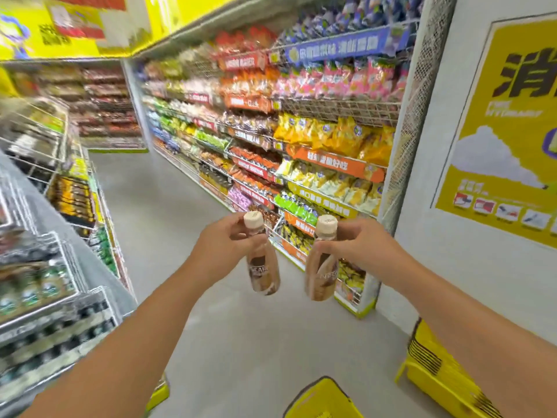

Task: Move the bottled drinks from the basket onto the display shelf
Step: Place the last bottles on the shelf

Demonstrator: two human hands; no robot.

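My left hand [224, 242] grips a brown drink bottle [263, 273] by its neck, just under the beige cap. In my right hand [358, 245] hangs a second brown bottle [319, 276], held the same way at the neck. Both bottles are raised in mid-air over the aisle floor, side by side and slightly tilted. The yellow basket [324, 401] sits on the floor at the bottom edge, below my hands; its inside is out of view. The display shelf [57, 312] with rows of bottled drinks runs along the left.
Wire shelves of snack bags [301, 140] line the right side of the aisle. A stack of yellow baskets [437, 366] stands at the lower right against a white wall with a yellow poster [506, 131]. Grey floor stretches ahead.
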